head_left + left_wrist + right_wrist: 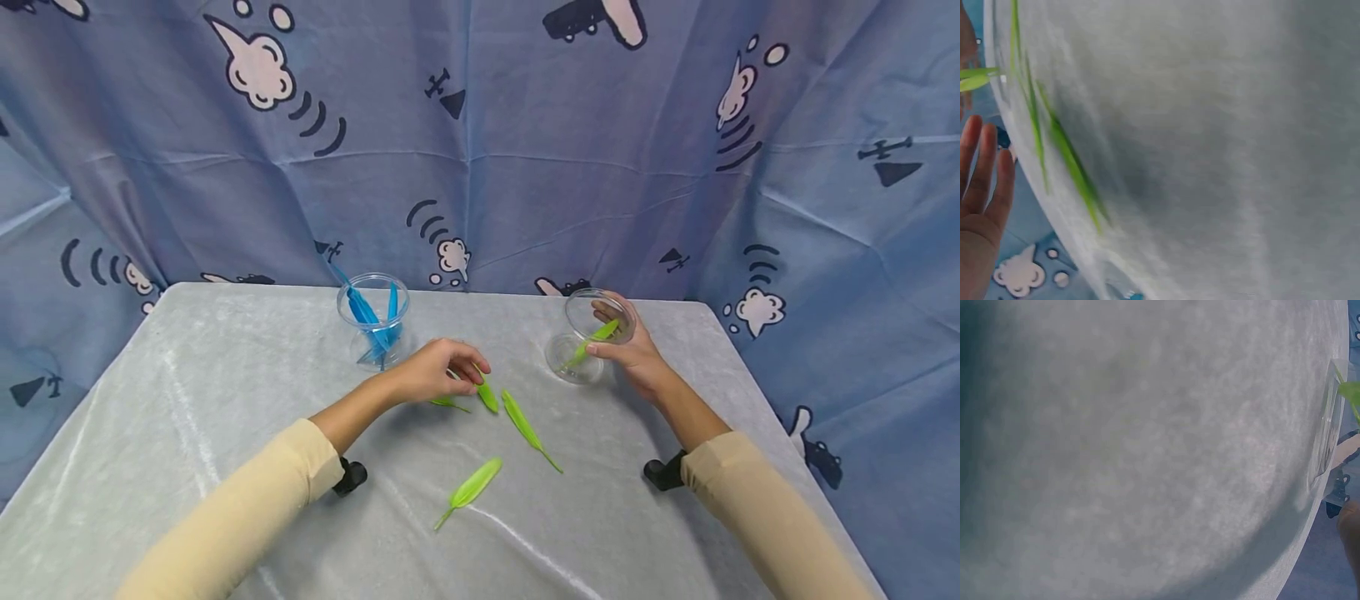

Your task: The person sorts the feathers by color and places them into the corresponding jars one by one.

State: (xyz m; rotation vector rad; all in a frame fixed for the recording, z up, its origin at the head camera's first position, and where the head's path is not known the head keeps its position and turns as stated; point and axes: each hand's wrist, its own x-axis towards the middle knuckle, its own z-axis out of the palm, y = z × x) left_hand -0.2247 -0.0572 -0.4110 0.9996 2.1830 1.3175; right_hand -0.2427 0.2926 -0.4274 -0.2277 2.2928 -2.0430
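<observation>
My right hand [633, 346] grips a clear plastic cup [576, 375], thumb on the near side and fingers behind it. The cup's rim leans right of its base, and a green feather [602, 332] stands slanted inside. Over the middle of the table, my left hand [442, 371] hovers with fingers loosely bent, right by the end of a green feather [488, 397]. The left wrist view shows those fingers [982, 165] spread and apart from the feathers [1072, 162]. Another green feather [447, 402] lies partly hidden under this hand.
Two more green feathers lie on the grey cloth, one right of centre [527, 425] and one nearer the front [474, 486]. A second clear cup [360, 346] with blue feathers [362, 307] stands behind the left hand. A patterned blue curtain [480, 217] hangs along the table's back edge.
</observation>
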